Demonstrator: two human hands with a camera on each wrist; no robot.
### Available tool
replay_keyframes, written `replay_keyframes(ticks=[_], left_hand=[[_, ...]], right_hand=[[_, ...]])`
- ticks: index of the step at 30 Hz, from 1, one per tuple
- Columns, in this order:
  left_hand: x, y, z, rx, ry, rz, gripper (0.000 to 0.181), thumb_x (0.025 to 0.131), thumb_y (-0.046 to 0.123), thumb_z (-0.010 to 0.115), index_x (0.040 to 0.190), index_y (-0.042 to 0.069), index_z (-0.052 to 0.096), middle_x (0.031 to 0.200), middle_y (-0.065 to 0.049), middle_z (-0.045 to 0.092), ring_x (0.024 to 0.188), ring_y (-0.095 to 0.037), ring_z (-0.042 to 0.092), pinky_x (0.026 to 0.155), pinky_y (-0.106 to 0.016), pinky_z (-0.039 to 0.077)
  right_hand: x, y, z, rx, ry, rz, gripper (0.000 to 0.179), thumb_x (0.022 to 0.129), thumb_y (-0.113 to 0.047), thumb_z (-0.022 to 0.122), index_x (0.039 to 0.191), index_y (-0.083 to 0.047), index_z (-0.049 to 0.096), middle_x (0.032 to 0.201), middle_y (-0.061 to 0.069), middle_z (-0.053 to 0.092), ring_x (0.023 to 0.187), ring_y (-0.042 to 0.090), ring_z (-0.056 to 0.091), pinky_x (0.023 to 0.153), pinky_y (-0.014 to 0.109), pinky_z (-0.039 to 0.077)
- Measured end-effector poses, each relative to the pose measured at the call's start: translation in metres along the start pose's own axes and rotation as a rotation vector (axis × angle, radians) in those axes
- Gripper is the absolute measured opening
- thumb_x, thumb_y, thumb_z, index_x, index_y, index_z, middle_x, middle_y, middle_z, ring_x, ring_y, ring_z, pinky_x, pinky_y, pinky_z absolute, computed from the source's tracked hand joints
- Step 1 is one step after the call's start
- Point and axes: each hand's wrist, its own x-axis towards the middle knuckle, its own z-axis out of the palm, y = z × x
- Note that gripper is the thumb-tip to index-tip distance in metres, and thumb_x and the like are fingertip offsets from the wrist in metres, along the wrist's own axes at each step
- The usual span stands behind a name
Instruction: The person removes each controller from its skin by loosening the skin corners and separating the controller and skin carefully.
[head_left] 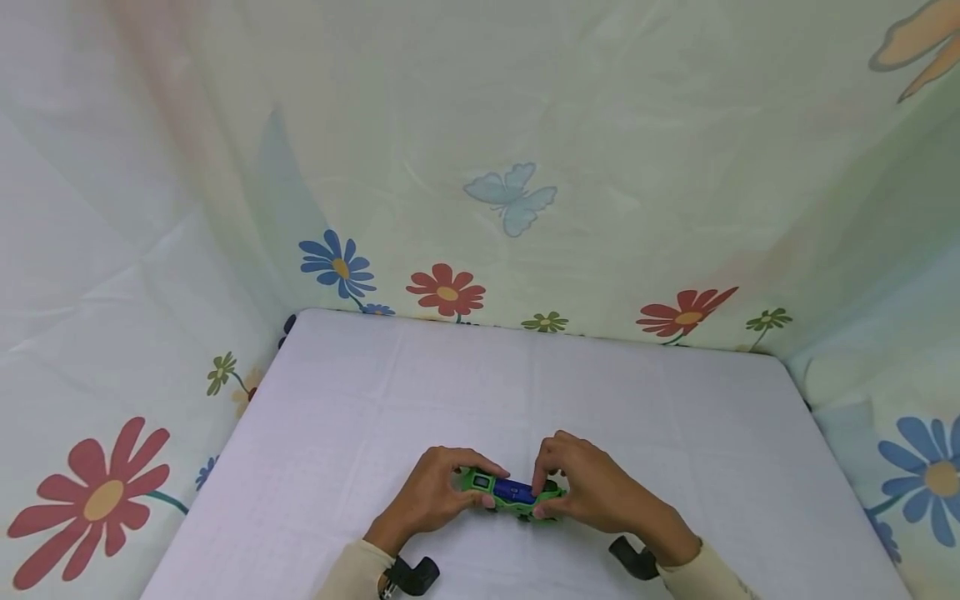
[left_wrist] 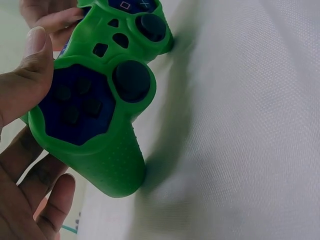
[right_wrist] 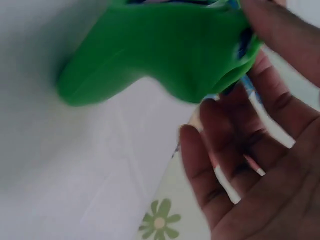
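Note:
A dark blue game controller (head_left: pixel 516 491) sits in a green silicone cover (left_wrist: pixel 107 160), low over the white table. In the left wrist view its thumbsticks, directional buttons and one dotted green grip show. My left hand (head_left: pixel 433 493) holds the controller's left end, thumb on one edge and fingers on the other. At the opposite end my right hand (head_left: pixel 592 483) pinches the cover's edge between thumb and fingers. From the right wrist view, the green cover (right_wrist: pixel 165 55) bulges loosely near the right fingertips, and a bit of blue shows beneath its edge.
The white-clothed table (head_left: pixel 480 383) has rounded far corners. Behind it and at both sides hangs a pale curtain (head_left: pixel 615 150) printed with flowers and butterflies. A black wrist camera (head_left: pixel 412 575) is strapped at the left sleeve, another black camera (head_left: pixel 633 557) at the right.

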Motion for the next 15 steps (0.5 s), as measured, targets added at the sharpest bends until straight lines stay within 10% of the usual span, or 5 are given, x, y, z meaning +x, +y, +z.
replay_keyframes(ticks=[15], left_hand=[[0.001,0.003,-0.002,0.001,-0.010,0.001,0.035,0.084,0.032,0.089,0.118,0.037,0.080,0.115,0.022,0.078,0.113,-0.001,0.070,0.100,-0.033,0.056]], right_hand=[[-0.001,-0.036,0.003,-0.290,-0.009,0.198,0.033,0.078,-0.032,0.095,0.079,-0.026,0.063,0.085,-0.014,0.049,0.087,0.007,0.042,0.063,0.023,0.041]])
